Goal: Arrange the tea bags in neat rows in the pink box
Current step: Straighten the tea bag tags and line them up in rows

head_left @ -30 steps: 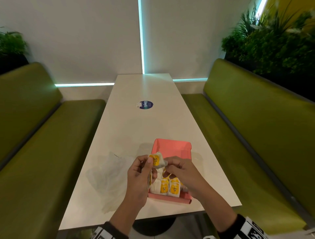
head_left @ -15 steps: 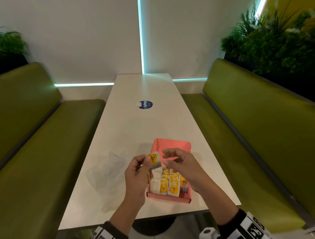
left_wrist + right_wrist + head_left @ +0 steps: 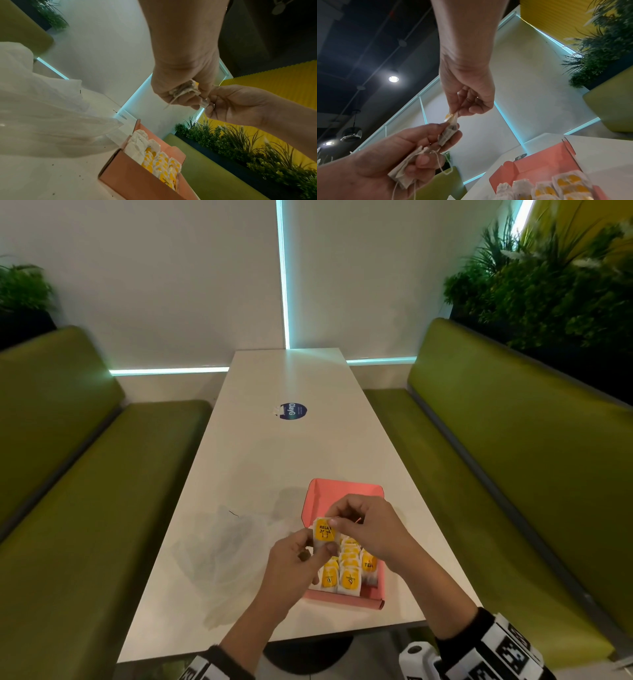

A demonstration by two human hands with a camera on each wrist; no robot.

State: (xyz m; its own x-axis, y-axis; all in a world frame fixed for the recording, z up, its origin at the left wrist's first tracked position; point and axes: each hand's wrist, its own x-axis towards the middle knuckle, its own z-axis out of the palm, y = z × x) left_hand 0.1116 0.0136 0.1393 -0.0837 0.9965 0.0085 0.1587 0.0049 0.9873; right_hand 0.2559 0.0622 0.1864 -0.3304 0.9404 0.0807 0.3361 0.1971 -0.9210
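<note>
Hands meet just above the near end of a pink box (image 3: pixel 346 491), which sits on the white table (image 3: pixel 281 460) close to its near edge and towards its right side. The left hand (image 3: pixel 294 566) has thumb and fingers curled round a tea bag (image 3: pixel 323 533) with a yellow tag, and the right wrist view shows more bags and loose strings bunched in its palm. The right hand (image 3: pixel 371 529) pinches the top of the same tea bag between thumb and fingertip, other fingers curled. Rows of tea bags (image 3: pixel 346 573) with yellow tags already fill the near part of the box; the far part looks empty. A crumpled clear plastic bag (image 3: pixel 222 546) lies on the table left of the box. The bags look light, soft and easily torn, with strings liable to tangle; gripping the paper edge or tag seems safest.
</note>
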